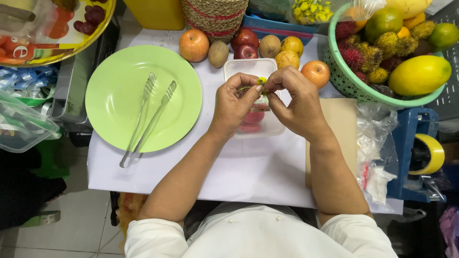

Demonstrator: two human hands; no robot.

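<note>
- The worktop (248,177), covered in white, carries everything and runs from the fruit at the far edge to the person's white sleeves at the near edge.
- A green basket (342,79) at the far right is heaped with fruit, among them a large yellow mango (420,75) and spiky red and yellow rambutans (366,57).
- A round light-green plate (119,86) lies at the left, with a pair of clear plastic tongs (148,117) resting across it, their joined end hanging over the near rim.
- A tan cutting board (342,129) lies at the right, partly under the right forearm.
- A clear plastic container (251,69) sits in the middle of the worktop, right under both hands; red pieces of fruit show inside it.
- A row of loose fruit lies behind the container: an apple (193,45), a kiwi (218,53), a dark red apple (245,39) and an orange-red fruit (315,73).
- The left hand (234,102) and the right hand (296,100) meet above the container, fingertips pinched together.
- Both hands grasp a small yellow flower (261,80) on a thin green stem, held between their fingertips just over the container.
</note>
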